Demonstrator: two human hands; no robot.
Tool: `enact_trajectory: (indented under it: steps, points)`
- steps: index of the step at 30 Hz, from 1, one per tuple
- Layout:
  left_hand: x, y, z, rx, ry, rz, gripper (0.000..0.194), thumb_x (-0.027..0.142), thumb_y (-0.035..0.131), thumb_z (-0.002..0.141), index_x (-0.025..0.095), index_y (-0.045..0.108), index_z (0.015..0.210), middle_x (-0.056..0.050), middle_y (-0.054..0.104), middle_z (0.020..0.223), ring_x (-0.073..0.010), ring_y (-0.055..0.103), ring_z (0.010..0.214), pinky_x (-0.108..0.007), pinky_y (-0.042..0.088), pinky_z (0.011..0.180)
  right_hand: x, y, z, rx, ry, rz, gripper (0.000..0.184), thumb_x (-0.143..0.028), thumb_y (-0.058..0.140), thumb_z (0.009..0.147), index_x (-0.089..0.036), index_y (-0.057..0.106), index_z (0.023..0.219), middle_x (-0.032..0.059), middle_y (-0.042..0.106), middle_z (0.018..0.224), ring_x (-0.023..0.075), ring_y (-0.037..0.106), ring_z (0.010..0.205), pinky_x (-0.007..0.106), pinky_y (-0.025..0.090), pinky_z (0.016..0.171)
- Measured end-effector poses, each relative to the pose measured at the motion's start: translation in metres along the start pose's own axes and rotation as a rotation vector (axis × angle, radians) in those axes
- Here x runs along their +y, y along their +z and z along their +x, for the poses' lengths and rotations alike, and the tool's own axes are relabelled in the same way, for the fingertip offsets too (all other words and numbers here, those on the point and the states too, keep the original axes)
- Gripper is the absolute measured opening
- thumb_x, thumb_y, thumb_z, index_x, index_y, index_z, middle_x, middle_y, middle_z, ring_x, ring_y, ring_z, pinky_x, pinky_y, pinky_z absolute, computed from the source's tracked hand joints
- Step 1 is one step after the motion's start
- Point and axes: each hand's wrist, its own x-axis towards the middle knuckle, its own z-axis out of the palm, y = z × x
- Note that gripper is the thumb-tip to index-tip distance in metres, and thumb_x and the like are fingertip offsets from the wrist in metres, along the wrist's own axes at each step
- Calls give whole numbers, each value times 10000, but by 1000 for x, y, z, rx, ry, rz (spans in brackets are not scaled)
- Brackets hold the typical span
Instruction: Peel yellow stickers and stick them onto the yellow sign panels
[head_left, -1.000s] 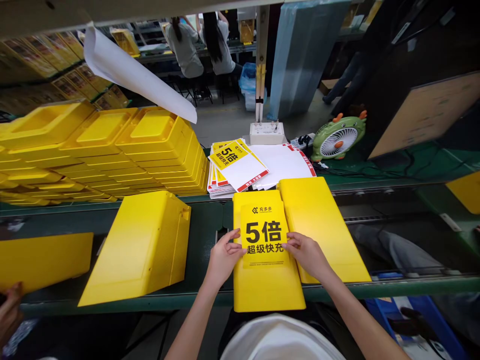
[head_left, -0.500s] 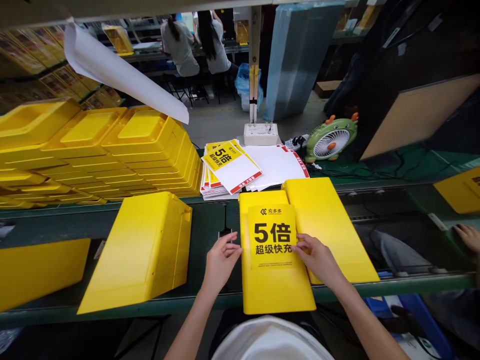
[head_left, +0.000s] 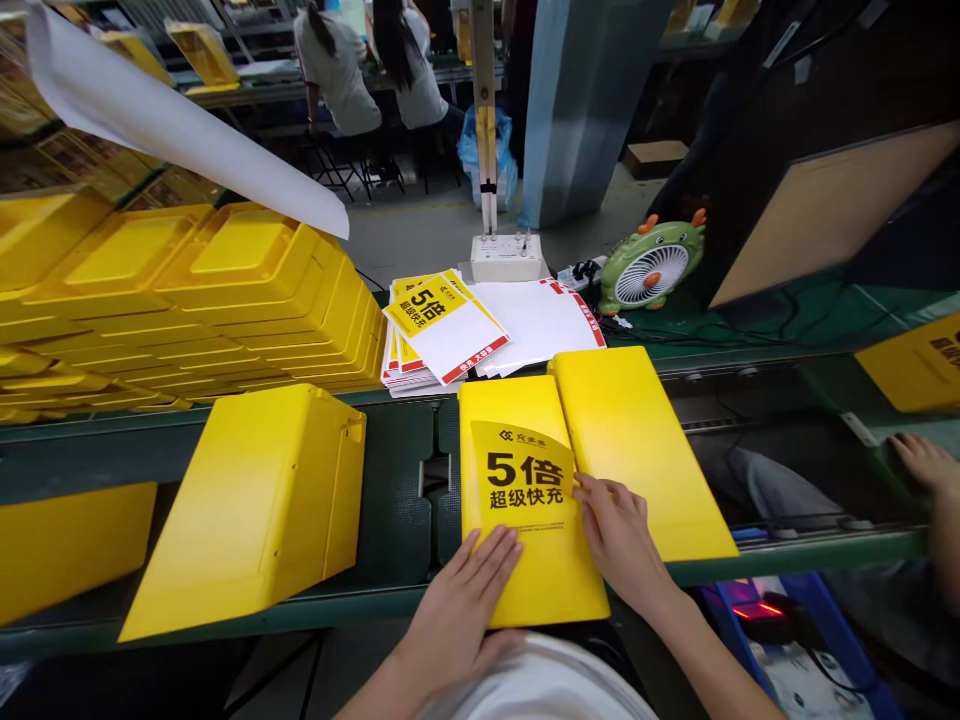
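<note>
At the far left, a loose yellow plastic shell (head_left: 67, 545) lies on the green worktop (head_left: 405, 470), with a larger yellow shell (head_left: 240, 510) resting tilted just beside it. Behind them rise stacks of yellow plastic trays (head_left: 225, 300), and a long white sheet (head_left: 165, 130) curls down above the stacks. Well beyond, two seated people (head_left: 360, 70) work at a far bench with their backs turned.

In front of the person, a yellow panel (head_left: 525, 500) lies flat on the worktop, with a yellow printed label (head_left: 521, 480) on its upper part. The left grip (head_left: 465, 620) is open, its fingers spread flat on the lower part of the panel, just below the label, holding nothing. The right grip (head_left: 619, 540) lies against the label's right edge, fingers together; whether it pinches the label cannot be told.

Just beyond the panel is a pile of printed labels (head_left: 442, 330) beside white sheets (head_left: 536, 320), and behind those stands a white control box (head_left: 506, 258). A second yellow panel (head_left: 637, 440) touches the first one's right side. Further right are a small green fan (head_left: 651, 268) and, at the edge, a co-worker's hand (head_left: 926, 465). A blue crate (head_left: 817, 640) sits below the worktop.
</note>
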Motion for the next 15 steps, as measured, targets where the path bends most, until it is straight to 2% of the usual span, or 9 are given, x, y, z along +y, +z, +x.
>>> enact_trajectory:
  steps: [3,4,6,8,10,12,15]
  points:
    - [-2,-1,-14,27,-46,50,609,363,345,920,138,84,1423,-68,213,1476,-219,199,1364,-416,192,1137,-1,-2,1,4,3,25,329,-131,338,896,-189,401,1214,56,621,1173,236,446,1097,401,347,866]
    - [1,-1,-8,49,-74,45,586,323,342,923,145,92,1423,-66,222,1473,-220,203,1363,-422,200,1137,0,-2,1,5,0,29,332,-126,334,894,-190,404,1212,56,621,1172,234,449,1095,403,347,867]
    - [13,1,16,82,-93,-26,612,350,358,915,135,95,1424,-81,213,1474,-240,180,1367,-439,212,1133,2,-2,1,4,-5,34,341,-120,337,885,-192,409,1211,58,619,1176,233,457,1090,408,350,872]
    - [25,2,44,63,27,-165,677,443,380,894,131,97,1424,-90,230,1469,-243,165,1370,-436,200,1140,5,-2,1,-7,-10,39,358,-110,352,868,-196,416,1209,61,617,1179,236,460,1098,413,355,877]
    - [32,1,61,14,225,-295,644,447,375,898,165,133,1424,-59,303,1446,-193,196,1363,-369,195,1149,6,-3,1,-19,-14,42,377,-93,363,848,-198,425,1204,68,622,1167,237,464,1103,414,364,874]
    - [28,-3,59,-4,273,-319,551,369,349,921,203,174,1417,-19,344,1429,-153,214,1356,-325,202,1146,7,-2,1,-19,-21,41,395,-74,353,834,-197,430,1201,78,628,1150,236,472,1103,414,376,866]
    - [11,-7,36,21,130,-170,532,291,346,926,209,159,1417,-3,281,1455,-172,186,1365,-356,196,1145,10,0,-2,-6,-60,5,445,-54,325,828,-219,424,1229,72,592,1206,234,460,1149,426,375,887]
